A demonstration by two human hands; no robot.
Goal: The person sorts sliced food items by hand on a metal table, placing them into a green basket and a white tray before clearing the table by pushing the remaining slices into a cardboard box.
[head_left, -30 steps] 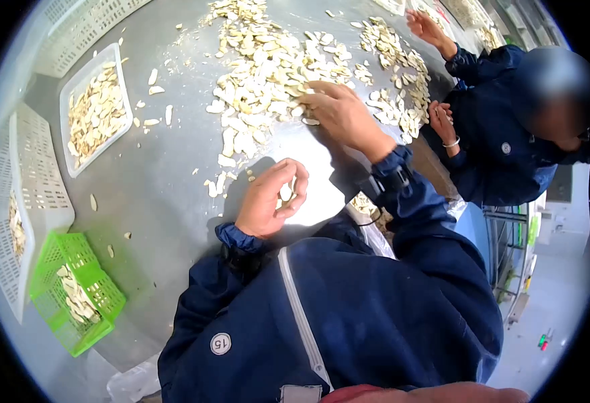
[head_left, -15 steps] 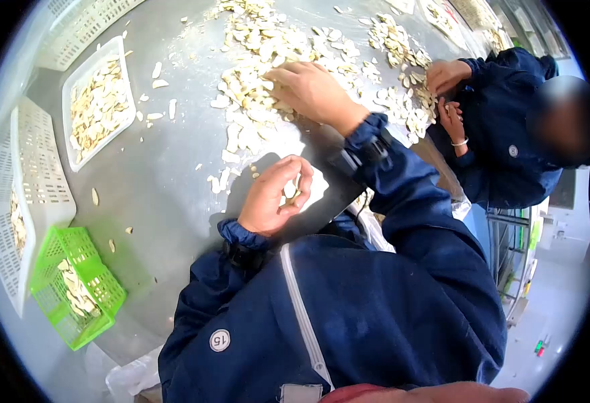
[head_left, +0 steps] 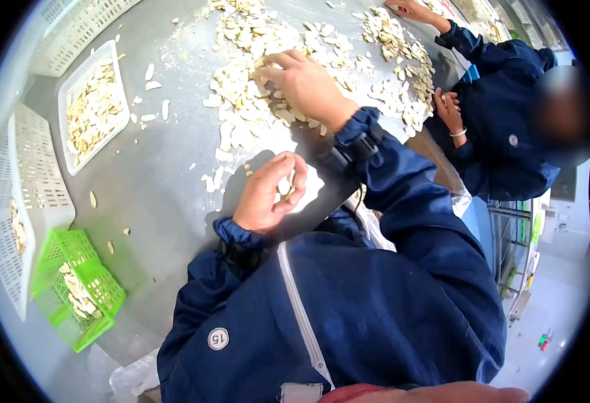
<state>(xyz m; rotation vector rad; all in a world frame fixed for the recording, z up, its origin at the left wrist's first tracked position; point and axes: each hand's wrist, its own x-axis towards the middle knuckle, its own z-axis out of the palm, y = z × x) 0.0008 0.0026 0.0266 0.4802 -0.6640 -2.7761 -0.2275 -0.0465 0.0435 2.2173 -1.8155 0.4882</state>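
Observation:
My left hand [head_left: 268,193] is held low over the metal table, close to my chest, its fingers curled around a few pale dried slices [head_left: 285,186]. Farther out, my right hand [head_left: 308,88] reaches over a loose heap of the same cream-coloured slices [head_left: 244,84]. Its fingers are bent a little and spread apart, with the tips right at the heap. Part of the heap is hidden beneath that palm.
On the left stand a white tray of slices [head_left: 117,65], a white perforated basket [head_left: 43,158] and a green basket [head_left: 107,289] with slices inside. A co-worker [head_left: 503,127] works at the right beside another slice pile [head_left: 402,50]. Stray slices [head_left: 150,72] dot the metal table [head_left: 167,168].
My right hand has shifted slightly over the heap, with its fingers spreading more. My left hand stays curled in nearly the same place. One hand of the co-worker has moved away toward the far side.

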